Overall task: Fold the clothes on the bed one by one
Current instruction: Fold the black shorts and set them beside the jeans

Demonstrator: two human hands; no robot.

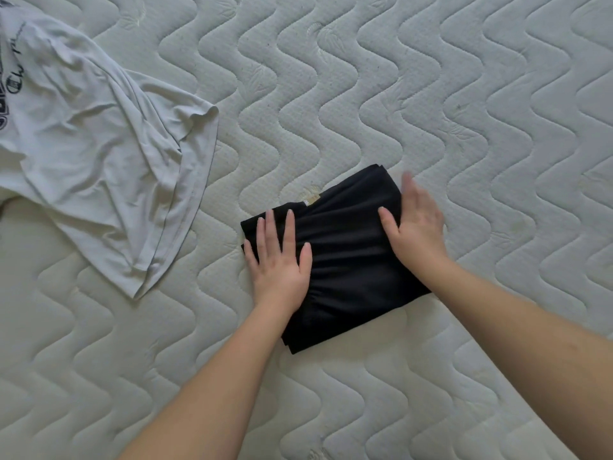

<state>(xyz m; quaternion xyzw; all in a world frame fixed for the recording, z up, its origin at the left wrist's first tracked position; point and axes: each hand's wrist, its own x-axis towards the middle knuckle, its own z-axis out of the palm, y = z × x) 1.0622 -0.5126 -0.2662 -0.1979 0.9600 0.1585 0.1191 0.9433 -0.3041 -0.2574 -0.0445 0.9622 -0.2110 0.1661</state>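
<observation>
A black garment lies folded into a small tilted rectangle in the middle of the quilted mattress, a small tan label showing at its far edge. My left hand rests flat on its left part, fingers spread. My right hand lies flat on its right edge, fingers apart and slightly blurred. Neither hand grips the cloth. A crumpled white T-shirt with dark printed lettering lies unfolded at the upper left, apart from both hands.
The mattress with its wavy stitching fills the whole view. Bare mattress surrounds the black garment on the right, far side and near side.
</observation>
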